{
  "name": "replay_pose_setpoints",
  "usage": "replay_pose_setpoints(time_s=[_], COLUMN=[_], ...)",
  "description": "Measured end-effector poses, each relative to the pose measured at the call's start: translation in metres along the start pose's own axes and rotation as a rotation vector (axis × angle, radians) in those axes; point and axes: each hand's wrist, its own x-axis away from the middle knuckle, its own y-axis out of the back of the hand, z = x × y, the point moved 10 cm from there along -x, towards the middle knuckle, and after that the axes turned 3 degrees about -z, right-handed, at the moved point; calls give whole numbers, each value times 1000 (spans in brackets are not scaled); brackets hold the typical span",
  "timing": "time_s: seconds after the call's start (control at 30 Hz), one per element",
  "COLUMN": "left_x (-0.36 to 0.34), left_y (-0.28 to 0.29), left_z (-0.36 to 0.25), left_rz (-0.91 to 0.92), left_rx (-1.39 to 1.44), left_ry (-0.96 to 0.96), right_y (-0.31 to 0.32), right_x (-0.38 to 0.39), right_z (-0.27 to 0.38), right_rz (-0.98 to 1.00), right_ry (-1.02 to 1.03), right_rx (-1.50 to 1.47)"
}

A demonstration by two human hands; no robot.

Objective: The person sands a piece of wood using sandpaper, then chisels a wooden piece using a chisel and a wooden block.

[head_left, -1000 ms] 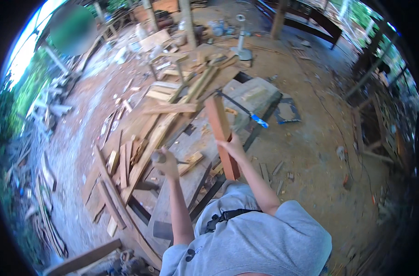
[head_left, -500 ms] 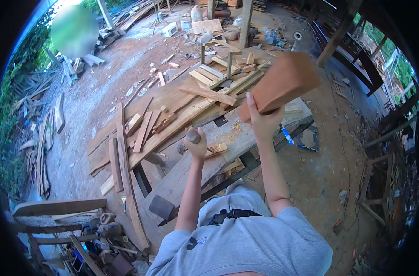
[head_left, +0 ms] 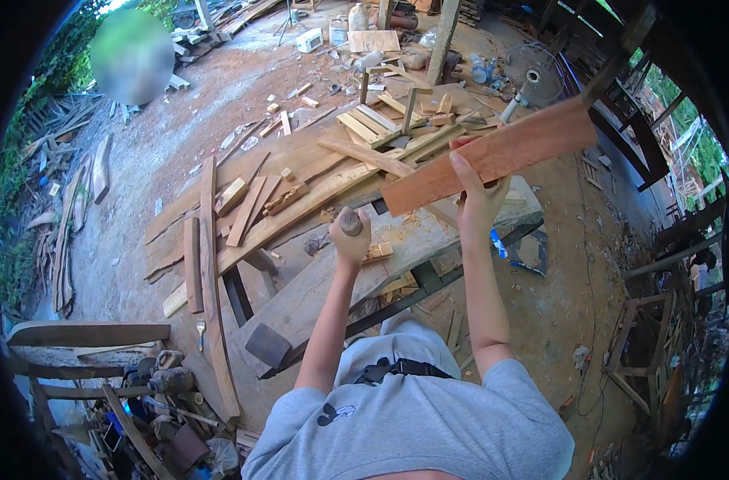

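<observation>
My left hand (head_left: 352, 244) is closed around a round wooden tool handle (head_left: 349, 222), its butt end facing up; the rest of the tool is hidden below the fist. My right hand (head_left: 481, 200) grips a long reddish-brown wooden block (head_left: 532, 150) near its middle, raised above the bench and tilted up to the right. Under both hands lies the thick grey wooden bench (head_left: 300, 318), with shavings on it. A small pale wood piece (head_left: 377, 252) rests on the bench just beside my left hand.
Boards and offcuts (head_left: 252, 210) are piled beyond the bench. A dark block (head_left: 267, 345) sits at its near left end. On the ground at left lies a paintbrush (head_left: 201, 334). A wooden frame (head_left: 644, 336) stands at right, and a post (head_left: 444, 44) rises at the back.
The wooden block has turned in my right hand from end-on to broadside, its far end swinging right and a little lower. My left hand still grips the handle and has shifted slightly right.
</observation>
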Motion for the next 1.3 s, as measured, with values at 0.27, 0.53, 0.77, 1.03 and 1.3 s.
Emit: replay_pose_setpoints(time_s=[0.27,0.53,0.77,1.03,1.3], left_x=[1,-4,-3,2,6], left_y=[5,11,8,8,5], left_z=[-7,26,13,5,-2], left_rz=[-138,-83,-95,-35,-48], left_rx=[236,95,140,95,16], left_ry=[-148,4,-44,16,-38], right_y=[-69,-21,-73,-14,61], right_x=[61,4,46,17,64], right_z=[38,15,11,-40,-139], right_rz=[780,212,771,399,149], right_ry=[1019,94,788,50,-52], right_rx=[828,-133,826,313,439])
